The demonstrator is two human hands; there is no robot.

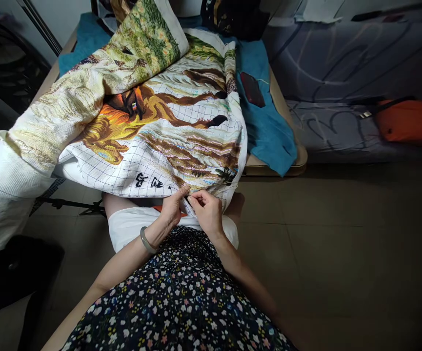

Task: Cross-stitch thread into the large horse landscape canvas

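Note:
A large cross-stitch cloth (pixel 152 158) spreads from the low table over my lap, its stitched part showing an orange and brown horse-like figure and a blue grid on the bare white areas. My left hand (pixel 172 208) grips the near edge of this cloth, thumb on top and fingers beneath. Close beside it, my right hand (pixel 208 209) is closed in a pinch against the same edge. Whatever sits between its fingertips is too small to make out. Black stitched characters (pixel 148 181) lie just left of my hands.
The cloth's rolled part (pixel 60 117) hangs off to the left. Behind it, a teal cloth (pixel 269 131) covers the table (pixel 298 158), with a dark red phone-like object (pixel 252 89) on it. A grey patterned sofa (pixel 335 73) holds an orange bag (pixel 411 121). A tripod-like black stand (pixel 93 208) is left of my knees.

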